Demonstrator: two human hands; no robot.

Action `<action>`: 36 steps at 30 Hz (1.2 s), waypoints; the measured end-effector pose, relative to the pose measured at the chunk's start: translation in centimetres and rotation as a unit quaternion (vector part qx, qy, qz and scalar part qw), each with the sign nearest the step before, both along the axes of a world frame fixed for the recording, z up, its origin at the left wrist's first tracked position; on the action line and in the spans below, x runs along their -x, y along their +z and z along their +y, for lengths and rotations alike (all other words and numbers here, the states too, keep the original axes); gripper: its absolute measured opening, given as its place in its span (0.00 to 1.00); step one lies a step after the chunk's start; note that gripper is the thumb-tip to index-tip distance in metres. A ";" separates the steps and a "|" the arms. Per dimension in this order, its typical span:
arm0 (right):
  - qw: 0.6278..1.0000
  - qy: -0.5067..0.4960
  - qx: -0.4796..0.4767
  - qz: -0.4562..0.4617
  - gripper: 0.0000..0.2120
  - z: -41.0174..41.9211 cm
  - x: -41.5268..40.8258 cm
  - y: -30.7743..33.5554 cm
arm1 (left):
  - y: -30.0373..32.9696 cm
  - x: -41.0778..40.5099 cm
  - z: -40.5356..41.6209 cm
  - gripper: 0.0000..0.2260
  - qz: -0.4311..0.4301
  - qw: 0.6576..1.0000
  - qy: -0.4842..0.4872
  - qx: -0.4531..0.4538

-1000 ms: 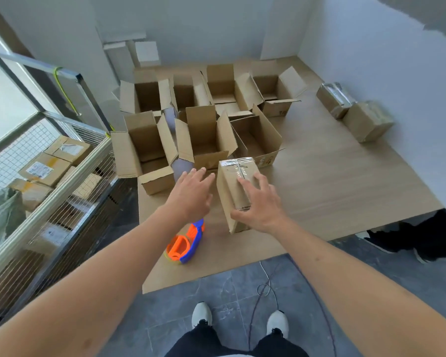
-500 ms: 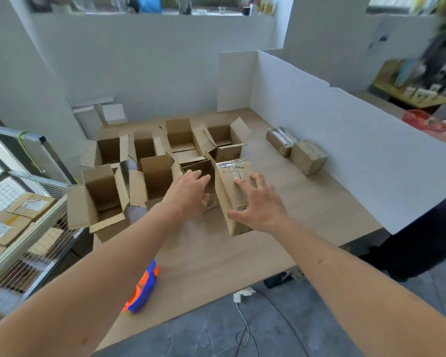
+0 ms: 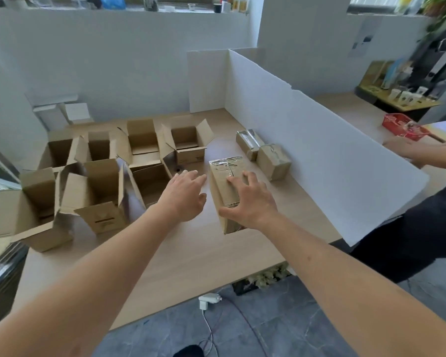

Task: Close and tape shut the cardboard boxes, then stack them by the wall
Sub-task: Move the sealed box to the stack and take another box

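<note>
From the head camera, a taped box [image 3: 227, 186] stands on the wooden surface [image 3: 186, 256] with clear tape shining across its top. The right hand [image 3: 250, 199] lies spread over the box's top and right side, fingers apart and thumb down at the near end — flat on the cardboard, not curled around it. The left hand [image 3: 184, 195] hovers just left of the box, open with fingers extended; whether it touches the box's left face cannot be told. Behind and to the left of the hands stands a cluster of open boxes [image 3: 101, 191], flaps up. Two more sealed boxes [image 3: 264, 155] sit side by side against the white partition [image 3: 307, 140] — beyond the held box and to its right. Past the partition, another person's hand [image 3: 403, 149] reaches toward a red basket [image 3: 403, 126].
</note>
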State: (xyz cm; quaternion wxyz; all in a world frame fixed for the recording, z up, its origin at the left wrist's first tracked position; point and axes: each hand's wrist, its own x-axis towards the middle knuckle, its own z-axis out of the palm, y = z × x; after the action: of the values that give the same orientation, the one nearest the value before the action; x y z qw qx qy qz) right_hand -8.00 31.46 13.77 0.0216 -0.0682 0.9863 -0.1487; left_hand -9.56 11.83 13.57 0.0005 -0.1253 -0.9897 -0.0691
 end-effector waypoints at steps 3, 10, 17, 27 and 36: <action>1.000 -0.007 0.005 -0.008 0.44 2.1 2.6 -0.6 | -0.5 2.3 2.0 0.23 -0.010 1.000 0.000 0.003; 0.999 -0.014 -0.001 -0.035 0.44 5.0 11.4 -3.0 | -3.5 11.3 5.1 0.23 -0.037 0.999 -0.004 -0.003; 0.997 -0.037 0.017 -0.065 0.43 6.7 19.8 -5.9 | -6.6 20.1 7.0 0.20 -0.069 0.997 -0.006 -0.016; 0.995 -0.014 0.022 -0.100 0.42 9.6 29.4 -9.7 | -9.6 28.4 10.2 0.18 -0.096 0.995 0.022 -0.018; 0.992 0.037 0.040 -0.118 0.41 11.3 39.3 -14.0 | -12.7 34.9 13.5 0.18 -0.131 0.986 0.102 -0.029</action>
State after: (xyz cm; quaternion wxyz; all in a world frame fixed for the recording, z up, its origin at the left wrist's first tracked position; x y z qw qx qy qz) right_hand -47.29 42.75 -0.20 0.1405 -0.0878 0.9668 -0.1944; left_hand -44.47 25.32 0.91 -0.1183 -0.0133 -0.9864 -0.1130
